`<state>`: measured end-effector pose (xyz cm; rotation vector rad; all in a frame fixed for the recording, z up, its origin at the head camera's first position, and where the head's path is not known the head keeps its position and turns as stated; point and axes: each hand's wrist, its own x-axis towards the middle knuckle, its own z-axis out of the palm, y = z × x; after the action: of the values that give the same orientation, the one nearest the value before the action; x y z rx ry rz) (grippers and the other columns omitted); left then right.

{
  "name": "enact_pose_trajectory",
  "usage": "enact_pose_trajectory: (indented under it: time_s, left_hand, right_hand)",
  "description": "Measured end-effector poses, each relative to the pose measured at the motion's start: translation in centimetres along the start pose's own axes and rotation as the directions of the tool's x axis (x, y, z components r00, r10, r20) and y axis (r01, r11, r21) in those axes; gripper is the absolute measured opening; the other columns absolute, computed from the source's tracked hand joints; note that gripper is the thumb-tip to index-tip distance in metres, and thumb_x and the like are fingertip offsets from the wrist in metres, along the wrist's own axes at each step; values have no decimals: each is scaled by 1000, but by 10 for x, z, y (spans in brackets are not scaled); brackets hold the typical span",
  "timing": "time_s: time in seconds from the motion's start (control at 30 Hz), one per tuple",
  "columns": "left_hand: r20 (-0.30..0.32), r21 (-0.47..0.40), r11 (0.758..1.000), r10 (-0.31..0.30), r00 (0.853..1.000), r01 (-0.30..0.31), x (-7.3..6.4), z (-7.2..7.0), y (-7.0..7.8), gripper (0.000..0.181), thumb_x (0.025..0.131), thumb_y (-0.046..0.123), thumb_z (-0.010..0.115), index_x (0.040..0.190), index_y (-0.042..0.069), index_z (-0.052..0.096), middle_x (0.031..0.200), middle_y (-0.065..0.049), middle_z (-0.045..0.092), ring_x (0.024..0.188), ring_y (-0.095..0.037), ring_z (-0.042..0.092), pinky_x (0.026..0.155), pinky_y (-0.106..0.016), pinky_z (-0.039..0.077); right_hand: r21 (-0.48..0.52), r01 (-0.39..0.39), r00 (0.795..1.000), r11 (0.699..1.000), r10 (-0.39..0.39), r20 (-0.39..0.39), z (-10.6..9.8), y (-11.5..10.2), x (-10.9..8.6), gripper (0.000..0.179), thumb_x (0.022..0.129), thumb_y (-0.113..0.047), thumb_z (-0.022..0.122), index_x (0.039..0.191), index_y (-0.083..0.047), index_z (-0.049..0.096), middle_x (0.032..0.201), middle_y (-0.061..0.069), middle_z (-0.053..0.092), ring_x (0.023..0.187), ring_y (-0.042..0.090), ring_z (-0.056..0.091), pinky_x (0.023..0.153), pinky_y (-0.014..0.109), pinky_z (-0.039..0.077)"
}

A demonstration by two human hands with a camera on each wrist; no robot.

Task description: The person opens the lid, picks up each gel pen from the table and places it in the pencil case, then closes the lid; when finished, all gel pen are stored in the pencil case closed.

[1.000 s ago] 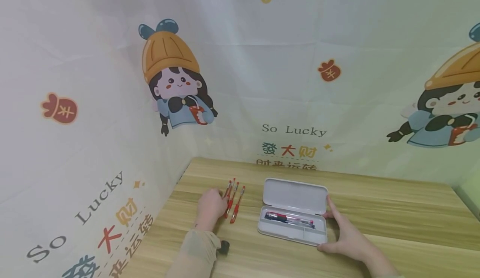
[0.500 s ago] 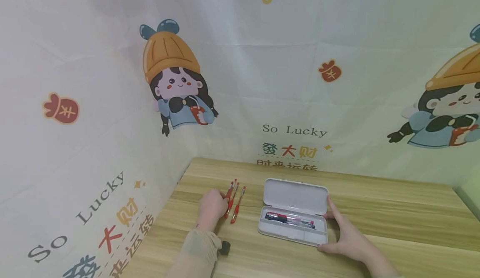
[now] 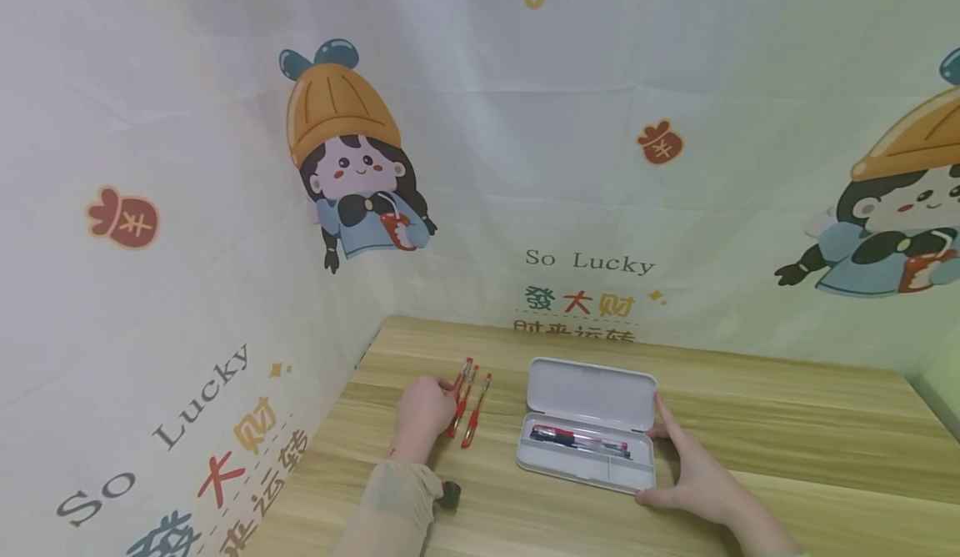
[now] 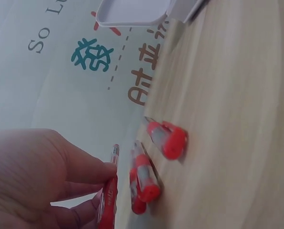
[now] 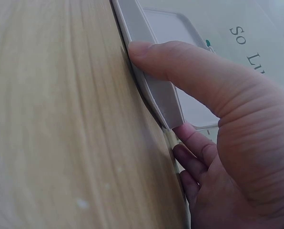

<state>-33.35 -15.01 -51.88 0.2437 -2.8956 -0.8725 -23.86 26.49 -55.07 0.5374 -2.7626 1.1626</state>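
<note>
At the left of the head view, my left hand (image 3: 425,411) pinches a red pen (image 4: 109,199) between thumb and fingers, seen close in the left wrist view. Beside it, more red-capped pens (image 3: 472,422) lie roughly side by side on the table. A light grey pencil case (image 3: 558,461) stands with its lid (image 3: 591,394) folded back. Its rear compartment holds a few pens (image 3: 573,439), with black and red parts. My right hand (image 3: 697,474) grips the case's right end, thumb on the front wall (image 5: 154,88) and fingers behind the corner.
The wood-grain table (image 3: 780,449) meets a printed cloth backdrop (image 3: 480,165) at the back and left. A small black object (image 3: 448,495) sits at my left sleeve cuff.
The pen in my left hand has shifted slightly, its tip end now close to the neighbouring red pen. My right hand and the pencil case stay where they were.
</note>
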Motion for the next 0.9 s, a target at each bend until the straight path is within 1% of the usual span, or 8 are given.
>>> enact_pose_trajectory:
  time_s: [0.13,0.23,0.37,0.43,0.53,0.67,0.77,0.9]
  left_hand:
    - [-11,-15,999,31,999,-31,-3,-1,7,18,103,20,72,114,9,81,95,-5,82,66,-15,68,65,-33,55]
    - [-11,-54,997,54,998,-55,-6,-2,14,18,104,21,72,115,9,81,92,-4,81,54,-13,65,55,-28,53]
    - [-33,-67,990,120,992,-122,-12,-3,25,17,104,19,73,115,10,82,93,-2,80,59,-10,62,53,-25,49]
    - [-50,-62,986,154,987,-157,-16,-2,31,16,103,18,74,115,10,82,94,-1,80,64,-9,60,56,-24,46]
    - [-53,-77,979,184,981,-188,-21,-1,40,15,102,16,75,115,11,82,94,-1,79,61,-12,62,54,-25,50]
    - [-50,-64,973,219,974,-222,-28,0,53,15,101,15,75,115,14,82,95,0,78,67,-14,65,62,-30,56]
    - [-49,-39,965,256,966,-258,-32,2,61,14,99,14,76,113,16,81,95,1,78,80,-14,65,74,-34,55]
    - [-24,-45,953,299,954,-300,-37,8,69,13,100,14,76,111,16,82,95,1,78,84,-16,67,79,-38,58]
  right_hand:
    - [-18,6,1000,1000,-6,-5,0,1,0,153,67,-38,105,178,-11,2,144,9,67,143,41,57,119,13,31]
    - [-14,11,1000,1000,-11,-9,0,1,0,154,67,-37,105,178,-10,2,143,10,67,142,42,57,118,10,28]
    - [-8,14,1000,1000,-14,-13,1,1,0,154,66,-37,106,178,-11,2,143,9,67,141,42,57,114,3,21]
    - [-7,16,1000,1000,-16,-15,1,1,0,154,66,-37,106,178,-11,3,143,9,68,141,42,57,114,3,20]
    - [-5,14,1000,1000,-14,-15,1,2,1,155,65,-37,106,178,-11,2,143,10,68,142,42,57,117,5,21]
    - [-8,6,1000,1000,-6,-14,2,3,1,155,64,-37,106,177,-10,3,144,10,68,143,43,58,121,12,26]
    - [-9,5,1000,1000,-5,-15,2,4,1,155,64,-37,106,177,-7,4,143,11,68,143,43,58,122,14,27]
    - [-14,6,1000,1000,-6,-14,2,4,1,154,64,-37,106,177,-6,4,143,11,68,143,44,58,123,17,29]
